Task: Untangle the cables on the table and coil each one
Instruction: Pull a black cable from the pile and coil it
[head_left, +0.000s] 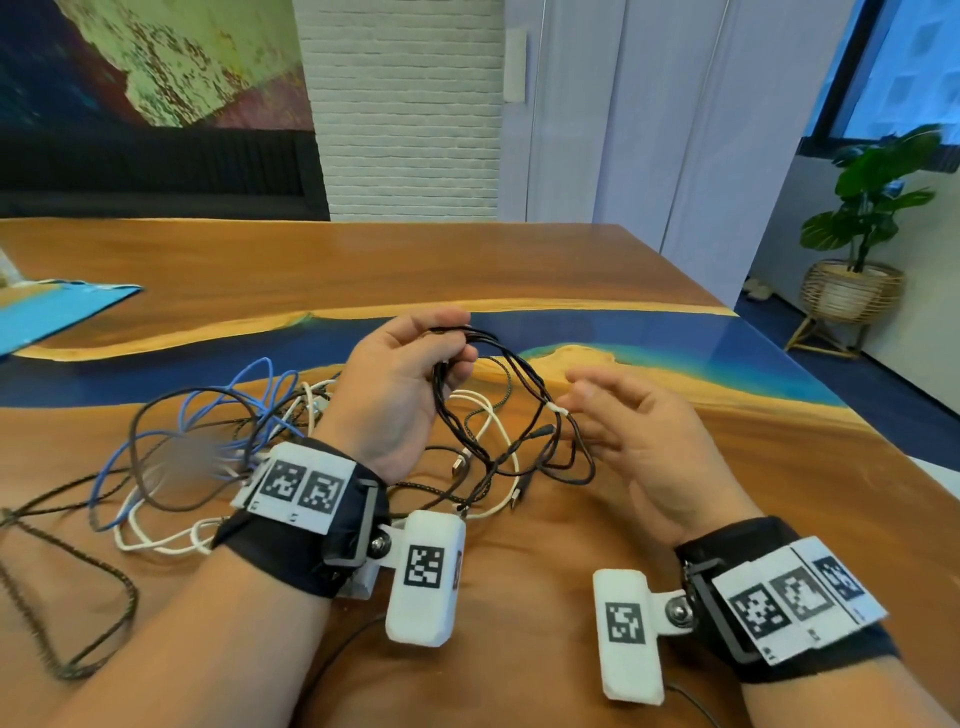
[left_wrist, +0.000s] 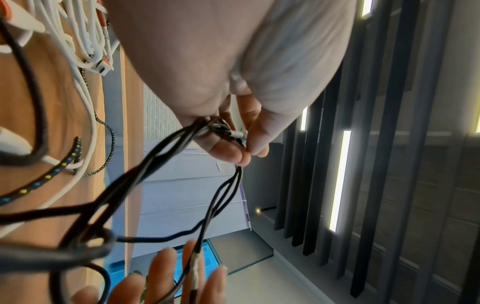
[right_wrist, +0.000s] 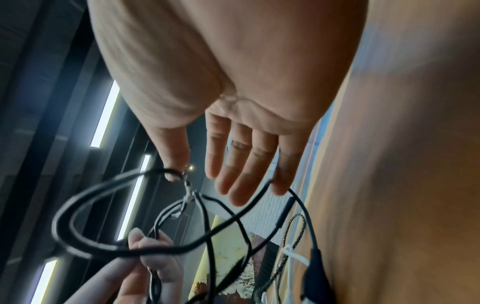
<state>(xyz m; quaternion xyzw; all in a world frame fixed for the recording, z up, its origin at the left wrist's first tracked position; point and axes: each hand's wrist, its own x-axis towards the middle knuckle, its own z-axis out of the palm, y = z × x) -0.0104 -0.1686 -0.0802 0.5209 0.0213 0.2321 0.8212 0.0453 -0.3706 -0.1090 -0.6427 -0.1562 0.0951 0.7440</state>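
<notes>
My left hand (head_left: 460, 340) is raised above the table and pinches several gathered loops of a thin black cable (head_left: 519, 374) between thumb and fingers. The loops hang down toward the table. In the left wrist view the fingers (left_wrist: 228, 150) curl round the bundled black cable (left_wrist: 155, 158). My right hand (head_left: 582, 400) is held flat with straight fingers beside a white band (head_left: 558, 409) on that cable. In the right wrist view the thumb (right_wrist: 172, 162) touches the black cable (right_wrist: 78, 207) while the other fingers (right_wrist: 233, 164) stay spread.
A tangle lies on the wooden table (head_left: 467, 260) at the left: a blue cable (head_left: 234, 405), a white cable (head_left: 156, 540), a braided cable (head_left: 52, 571). Another white cable (head_left: 488, 415) and a USB plug (head_left: 460, 465) lie under the hanging loops. Blue paper (head_left: 52, 312) sits far left.
</notes>
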